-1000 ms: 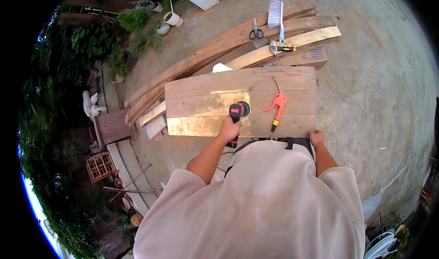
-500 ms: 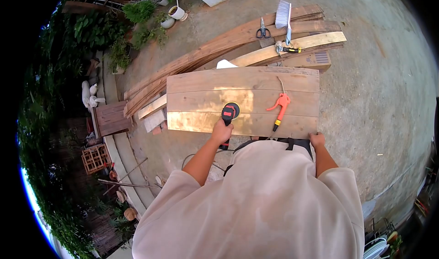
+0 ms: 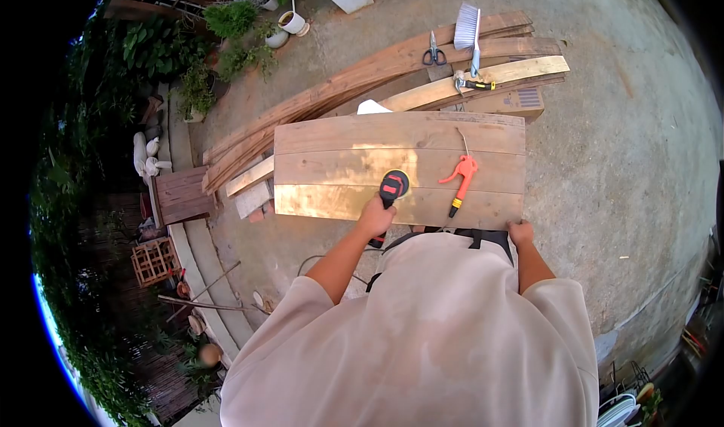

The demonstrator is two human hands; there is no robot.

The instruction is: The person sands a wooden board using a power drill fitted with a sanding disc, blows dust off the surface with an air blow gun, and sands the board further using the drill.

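Head view: 1 black-and-red sander (image 3: 394, 184), pad on the near, sunlit part of the wooden panel (image 3: 467, 137), left hand's (image 3: 376, 217) fingers wrapped round its handle; right hand (image 3: 520, 232) at the panel's near right corner, closure of its fingers cannot be told. 1 orange air gun (image 3: 466, 172), lying right of the sander; beyond the panel, 1 pair of scissors (image 3: 434, 55), 1 brush (image 3: 467, 29) and 1 hammer (image 3: 475, 85) on long boards (image 3: 339, 82).
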